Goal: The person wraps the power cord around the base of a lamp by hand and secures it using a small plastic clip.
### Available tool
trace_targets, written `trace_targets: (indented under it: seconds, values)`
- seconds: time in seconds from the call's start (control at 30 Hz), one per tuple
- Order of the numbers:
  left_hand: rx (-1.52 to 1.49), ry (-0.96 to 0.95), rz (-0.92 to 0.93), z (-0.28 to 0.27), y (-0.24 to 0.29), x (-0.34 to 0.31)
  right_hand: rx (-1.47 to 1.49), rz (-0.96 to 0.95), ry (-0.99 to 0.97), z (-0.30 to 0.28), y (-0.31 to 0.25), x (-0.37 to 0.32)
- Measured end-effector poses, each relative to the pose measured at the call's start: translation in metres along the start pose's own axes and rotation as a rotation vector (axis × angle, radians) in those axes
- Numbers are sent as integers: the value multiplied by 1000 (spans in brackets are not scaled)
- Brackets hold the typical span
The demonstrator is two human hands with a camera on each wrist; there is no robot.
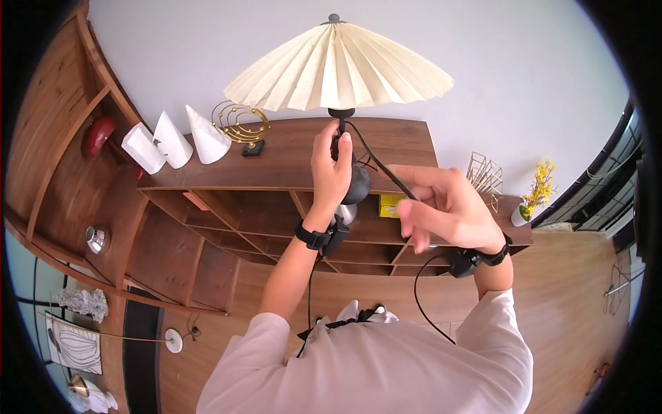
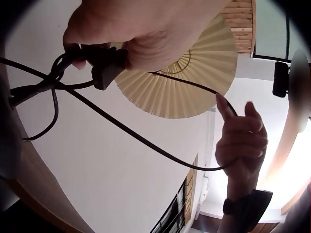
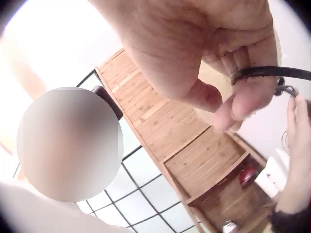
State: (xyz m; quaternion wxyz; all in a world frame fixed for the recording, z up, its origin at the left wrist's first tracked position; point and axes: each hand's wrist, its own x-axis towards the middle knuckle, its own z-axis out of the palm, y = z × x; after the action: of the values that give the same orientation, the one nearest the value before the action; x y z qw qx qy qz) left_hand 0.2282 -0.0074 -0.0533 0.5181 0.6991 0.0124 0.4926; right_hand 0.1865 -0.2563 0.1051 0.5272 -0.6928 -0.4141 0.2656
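A lamp with a pleated cream shade (image 1: 338,72) stands upright in front of the wall, in the middle of the head view. My left hand (image 1: 331,169) grips its dark stem under the shade, and below the fingers shows a round dark part (image 1: 356,185). Under that same hand, the left wrist view has a black block (image 2: 108,70) and crossing loops of cord (image 2: 56,73). From the lamp a black cord (image 2: 131,131) runs out to my right hand (image 1: 448,207), whose curled fingers hold it to the right of the stem.
Behind the lamp is a brown shelf unit (image 1: 393,134). White cones (image 1: 207,138) and a gold ring ornament (image 1: 253,147) sit on its left part. At right are a wire ornament (image 1: 485,176) and a yellow-flowered pot (image 1: 522,212). A yellow box (image 1: 389,205) lies in a compartment.
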Motion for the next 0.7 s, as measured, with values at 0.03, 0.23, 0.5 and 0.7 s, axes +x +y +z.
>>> trace_targets:
  seconds: [0.03, 0.23, 0.5, 0.7]
  values:
    - [-1, 0, 11, -1, 2, -1, 102, 39, -46, 1, -4, -4]
    - [21, -4, 36, 0, -10, 5, 303, 122, -81, 17, -9, -28]
    - [7, -6, -54, 6, -5, 4, -329, -202, 445, 18, 7, -58]
    - [-42, 72, -59, 16, -11, 14, -640, -557, 682, -2, 31, -30]
